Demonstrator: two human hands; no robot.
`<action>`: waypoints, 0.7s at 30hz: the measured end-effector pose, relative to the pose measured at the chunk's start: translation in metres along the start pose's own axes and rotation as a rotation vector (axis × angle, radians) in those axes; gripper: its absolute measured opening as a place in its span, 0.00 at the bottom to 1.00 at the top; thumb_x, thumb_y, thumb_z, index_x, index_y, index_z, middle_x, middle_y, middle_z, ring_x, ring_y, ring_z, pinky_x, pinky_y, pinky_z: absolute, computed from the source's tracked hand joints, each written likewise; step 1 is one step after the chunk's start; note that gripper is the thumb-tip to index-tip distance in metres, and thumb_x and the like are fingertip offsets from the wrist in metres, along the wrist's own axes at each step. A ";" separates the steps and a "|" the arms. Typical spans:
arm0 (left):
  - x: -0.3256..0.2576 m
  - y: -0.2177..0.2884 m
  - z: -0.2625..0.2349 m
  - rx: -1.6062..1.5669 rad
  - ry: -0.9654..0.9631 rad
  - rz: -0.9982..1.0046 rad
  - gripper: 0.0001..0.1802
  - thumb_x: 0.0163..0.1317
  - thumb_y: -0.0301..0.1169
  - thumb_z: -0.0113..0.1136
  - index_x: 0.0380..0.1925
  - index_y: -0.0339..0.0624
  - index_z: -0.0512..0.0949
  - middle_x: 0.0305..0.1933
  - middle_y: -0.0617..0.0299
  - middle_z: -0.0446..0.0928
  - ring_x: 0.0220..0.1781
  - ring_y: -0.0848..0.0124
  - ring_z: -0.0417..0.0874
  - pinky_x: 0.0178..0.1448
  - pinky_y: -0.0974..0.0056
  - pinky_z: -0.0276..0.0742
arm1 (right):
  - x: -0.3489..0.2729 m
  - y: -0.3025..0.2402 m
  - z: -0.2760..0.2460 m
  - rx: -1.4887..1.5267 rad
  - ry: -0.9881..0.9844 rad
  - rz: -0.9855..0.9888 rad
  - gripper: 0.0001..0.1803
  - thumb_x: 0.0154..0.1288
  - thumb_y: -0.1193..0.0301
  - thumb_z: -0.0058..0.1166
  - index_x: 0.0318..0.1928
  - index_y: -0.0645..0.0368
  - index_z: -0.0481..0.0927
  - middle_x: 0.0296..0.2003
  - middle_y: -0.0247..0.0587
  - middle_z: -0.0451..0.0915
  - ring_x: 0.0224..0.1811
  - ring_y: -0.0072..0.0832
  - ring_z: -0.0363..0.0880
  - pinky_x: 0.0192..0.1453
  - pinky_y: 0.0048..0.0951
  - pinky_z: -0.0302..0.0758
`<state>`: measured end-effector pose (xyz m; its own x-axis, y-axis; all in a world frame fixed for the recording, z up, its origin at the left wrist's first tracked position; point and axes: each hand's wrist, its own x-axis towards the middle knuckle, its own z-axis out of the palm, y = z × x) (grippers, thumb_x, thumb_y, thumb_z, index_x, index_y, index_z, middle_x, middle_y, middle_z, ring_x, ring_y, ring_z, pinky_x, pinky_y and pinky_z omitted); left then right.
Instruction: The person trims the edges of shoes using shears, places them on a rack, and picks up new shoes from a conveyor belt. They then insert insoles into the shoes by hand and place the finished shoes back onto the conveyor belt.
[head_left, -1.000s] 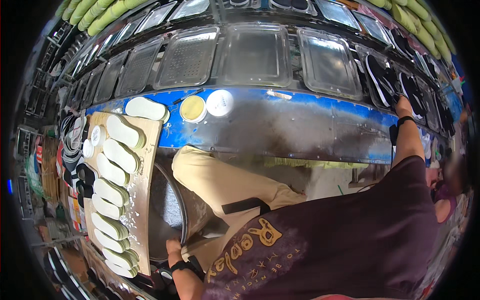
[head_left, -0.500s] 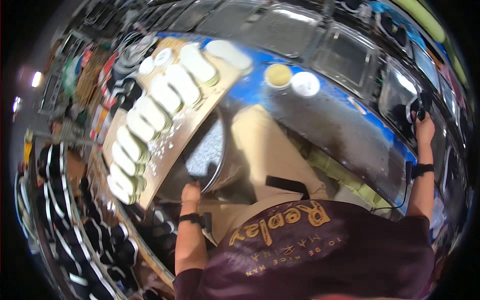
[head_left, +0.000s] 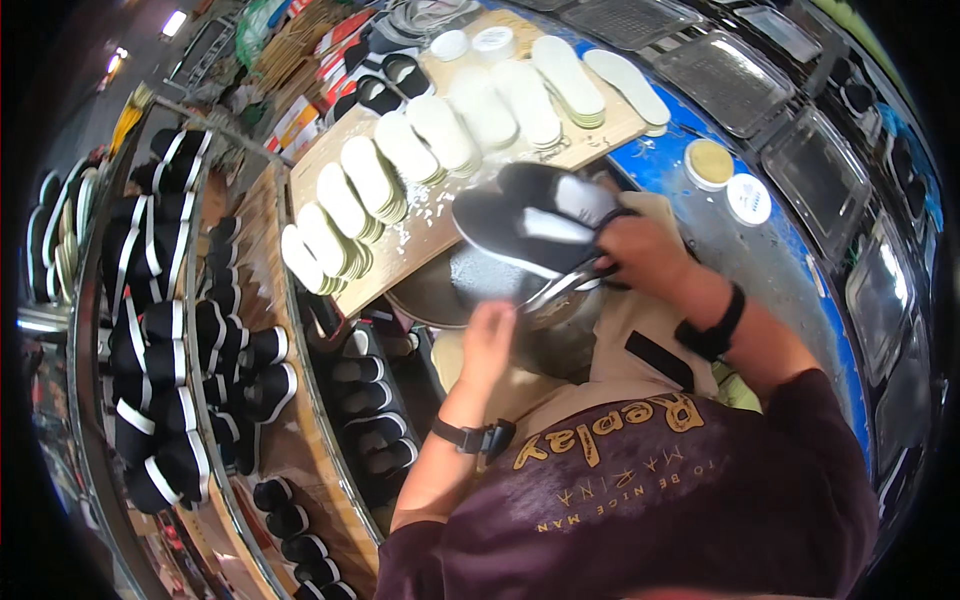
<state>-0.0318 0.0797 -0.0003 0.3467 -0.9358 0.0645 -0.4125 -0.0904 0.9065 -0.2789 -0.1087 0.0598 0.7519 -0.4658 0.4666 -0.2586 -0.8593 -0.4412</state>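
My right hand [head_left: 640, 255] grips a pair of black shoes [head_left: 500, 218] with white soles, held over a round metal basin [head_left: 428, 300]. The shoes are smeared by motion. Whitish bits [head_left: 483, 275] lie in the basin, which sits by my lap. My left hand [head_left: 488, 340] is raised at the basin's near rim, below the shoes. Its fingers are blurred, and whether they hold anything does not show. Beyond the basin, rows of stacked white insoles [head_left: 405, 147] cover a wooden board [head_left: 398, 262] strewn with white scraps.
A tub of yellowish paste [head_left: 708, 163] and a white lid [head_left: 748, 198] sit on the blue bench [head_left: 655, 150] to the right. Metal-framed trays [head_left: 725, 82] line the far right. Racks of black shoes [head_left: 160, 400] stand at my left. Black shoes [head_left: 405, 75] lie behind the board.
My right hand has come from the trays at the far right to the basin with the shoes. My left hand has risen slightly from the rim. The view has swung left.
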 end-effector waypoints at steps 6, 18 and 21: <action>-0.007 -0.014 -0.022 -0.192 0.083 -0.247 0.16 0.63 0.30 0.58 0.50 0.37 0.73 0.50 0.54 0.78 0.52 0.63 0.79 0.57 0.62 0.72 | 0.010 -0.065 0.071 0.211 -0.271 0.016 0.13 0.49 0.73 0.62 0.37 0.57 0.75 0.32 0.44 0.76 0.35 0.45 0.79 0.36 0.43 0.75; 0.088 0.022 0.015 0.667 -0.021 -0.168 0.22 0.64 0.43 0.54 0.26 0.30 0.80 0.28 0.40 0.79 0.32 0.44 0.81 0.39 0.47 0.76 | -0.006 -0.066 0.034 0.228 -0.259 0.279 0.20 0.43 0.77 0.65 0.41 0.59 0.78 0.35 0.43 0.78 0.36 0.43 0.79 0.38 0.40 0.75; 0.082 0.003 0.011 0.624 0.180 -0.047 0.23 0.64 0.41 0.54 0.18 0.32 0.77 0.24 0.39 0.77 0.32 0.41 0.80 0.40 0.45 0.74 | -0.001 -0.065 0.017 0.271 -0.079 0.355 0.20 0.45 0.74 0.67 0.42 0.60 0.78 0.32 0.44 0.78 0.33 0.41 0.78 0.38 0.38 0.75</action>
<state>-0.0136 -0.0013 0.0033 0.4897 -0.8591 0.1486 -0.7863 -0.3615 0.5011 -0.2527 -0.0488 0.0749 0.6924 -0.6947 0.1947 -0.3482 -0.5581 -0.7531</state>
